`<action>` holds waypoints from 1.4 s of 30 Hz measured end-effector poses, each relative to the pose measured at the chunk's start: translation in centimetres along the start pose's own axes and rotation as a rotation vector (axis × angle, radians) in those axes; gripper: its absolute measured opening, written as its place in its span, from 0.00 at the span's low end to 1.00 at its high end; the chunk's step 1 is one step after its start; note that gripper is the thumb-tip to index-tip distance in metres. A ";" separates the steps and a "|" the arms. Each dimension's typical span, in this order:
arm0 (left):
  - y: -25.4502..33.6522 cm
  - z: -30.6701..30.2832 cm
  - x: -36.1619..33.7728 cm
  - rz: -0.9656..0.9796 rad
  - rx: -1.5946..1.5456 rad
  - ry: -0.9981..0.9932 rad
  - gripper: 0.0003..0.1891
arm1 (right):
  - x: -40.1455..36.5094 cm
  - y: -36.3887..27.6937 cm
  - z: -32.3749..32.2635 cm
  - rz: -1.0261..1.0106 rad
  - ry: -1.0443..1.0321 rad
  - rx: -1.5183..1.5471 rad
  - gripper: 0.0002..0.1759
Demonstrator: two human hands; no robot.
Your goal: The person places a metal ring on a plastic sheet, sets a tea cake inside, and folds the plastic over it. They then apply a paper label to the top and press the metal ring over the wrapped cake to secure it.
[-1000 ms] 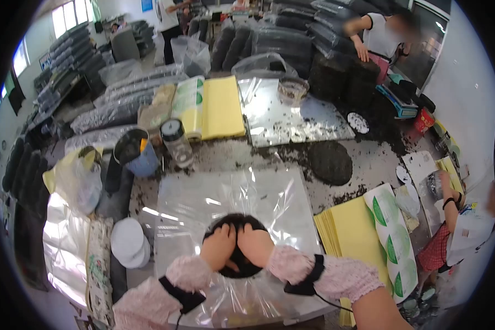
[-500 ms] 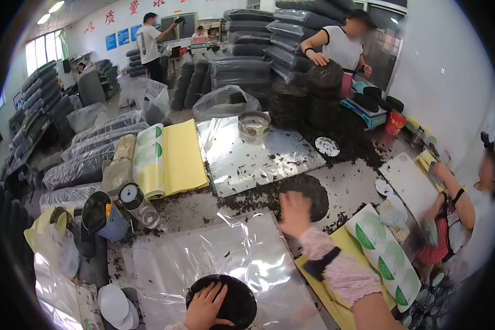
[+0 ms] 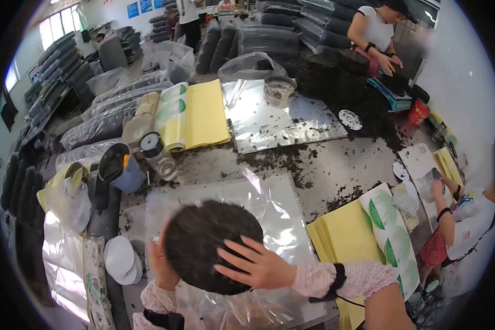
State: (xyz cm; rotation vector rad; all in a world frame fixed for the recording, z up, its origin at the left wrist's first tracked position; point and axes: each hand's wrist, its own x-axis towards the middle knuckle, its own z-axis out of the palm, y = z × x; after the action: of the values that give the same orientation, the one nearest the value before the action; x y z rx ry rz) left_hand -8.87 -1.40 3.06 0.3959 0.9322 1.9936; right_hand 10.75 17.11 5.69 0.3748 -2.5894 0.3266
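A thick, round black cake of what looks like dried seaweed (image 3: 203, 236) is between my hands, above a clear plastic bag (image 3: 280, 220). My left hand (image 3: 164, 265) grips its left side, with the fingers partly hidden behind it. My right hand (image 3: 258, 267) lies over its right side, fingers spread across the dark, rough surface. The bag lies on a pale board on the table, and part of it shows below the cake. Both forearms have pink patterned sleeves with black bands.
Yellow paper (image 3: 341, 234) and a green-printed label sheet (image 3: 385, 225) lie at right. A blue cup (image 3: 125, 173), a clear jar (image 3: 160, 159) and white discs (image 3: 121, 261) stand left. Beyond are a metal sheet (image 3: 253, 132) and dark crumbs. Co-workers are at the right and back.
My right hand has come from the dark cake on the table to the front, and that spot now shows bare table. Both hands now hold a cake; the view has shifted.
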 end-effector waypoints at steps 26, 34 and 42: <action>-7.6 0.2 3.0 0.210 1.796 -0.873 0.50 | -0.8 -1.6 10.8 0.444 -0.663 0.039 0.58; 1.4 -0.1 -3.8 0.380 1.391 0.118 0.20 | -2.9 -1.8 1.8 0.518 0.079 0.136 0.28; 6.2 -6.6 -8.5 0.383 0.961 0.176 0.06 | -10.7 -0.1 -8.6 1.282 0.490 0.915 0.24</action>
State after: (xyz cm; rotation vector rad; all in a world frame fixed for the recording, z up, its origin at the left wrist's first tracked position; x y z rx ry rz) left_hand -11.55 -13.49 3.86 0.9885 2.0368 1.7895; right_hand 23.58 21.79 7.55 -1.0167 -1.6880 1.7440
